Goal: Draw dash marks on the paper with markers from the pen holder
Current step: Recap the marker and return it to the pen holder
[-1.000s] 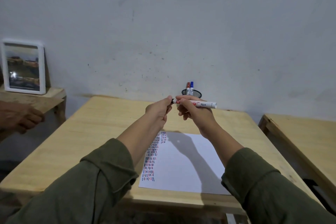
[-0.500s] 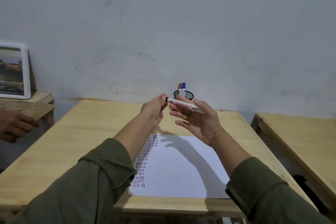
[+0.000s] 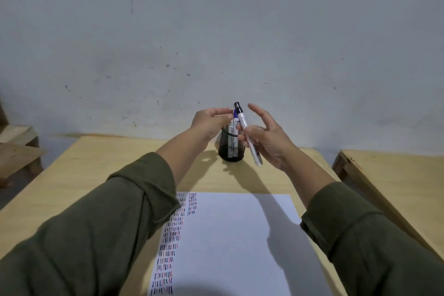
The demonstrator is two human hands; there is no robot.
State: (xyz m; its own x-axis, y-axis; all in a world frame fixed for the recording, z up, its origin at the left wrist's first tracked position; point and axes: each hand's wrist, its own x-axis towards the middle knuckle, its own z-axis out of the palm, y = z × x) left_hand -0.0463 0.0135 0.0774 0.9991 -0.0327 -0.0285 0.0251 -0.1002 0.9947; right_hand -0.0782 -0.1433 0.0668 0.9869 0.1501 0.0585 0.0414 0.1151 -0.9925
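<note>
A black mesh pen holder [image 3: 231,154] stands at the far middle of the wooden table [image 3: 115,170], with a blue-capped marker [image 3: 235,116] upright in it. My right hand [image 3: 266,138] holds a white marker with a dark cap [image 3: 247,138] just right of the holder, tilted, cap up, with the other fingers spread. My left hand [image 3: 210,122] is at the holder's top with thumb and fingers pinched by the marker tops. What it grips is hidden. The white paper [image 3: 240,243] lies near me, with columns of dash marks [image 3: 171,243] along its left side.
A second wooden table [image 3: 394,180] stands to the right across a narrow gap. A low wooden shelf [image 3: 16,149] sits at the left edge. A grey wall rises right behind the holder.
Both hands moved forward to the pen holder. The marker turned from lying level to standing cap up in my right hand. My left hand let go of its cap end.
</note>
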